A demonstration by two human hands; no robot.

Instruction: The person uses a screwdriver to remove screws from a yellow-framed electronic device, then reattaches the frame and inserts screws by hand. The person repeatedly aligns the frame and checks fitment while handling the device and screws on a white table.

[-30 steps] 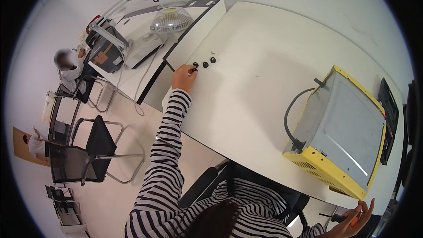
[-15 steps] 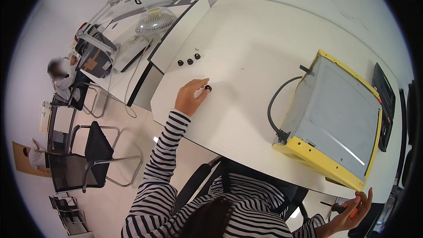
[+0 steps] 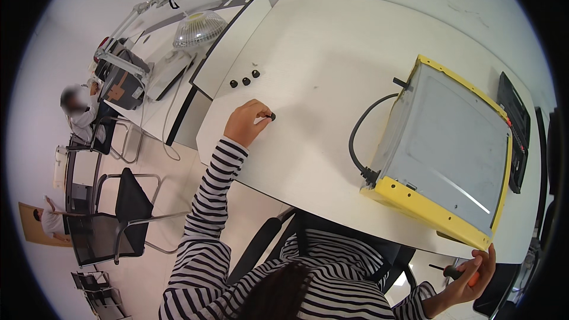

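The thumb and fingertips of my left hand point(image 3: 245, 123) pinch a small black round piece point(image 3: 272, 117) at the left part of the white table. Three similar black pieces point(image 3: 246, 81) lie in a slanting row just beyond that hand. At the lower right, my right hand point(image 3: 470, 277) is wrapped round a screwdriver point(image 3: 452, 272) with a black and orange handle, its shaft pointing left. That hand is beside the near right corner of a large grey metal box point(image 3: 453, 148) with yellow edges; I cannot tell whether the fingertips touch it.
A thick black cable point(image 3: 352, 136) curves out from the box's left side. Behind the box lies a flat black case point(image 3: 514, 130). The white table point(image 3: 296, 154) borders a lower bench with a wire-caged lamp point(image 3: 198, 28). Two people are farther left, near black chairs point(image 3: 133, 195).
My left fingers have closed from a looser curl into a pinch on the small black piece. My right hand still holds the screwdriver. The whole view has shifted slightly.
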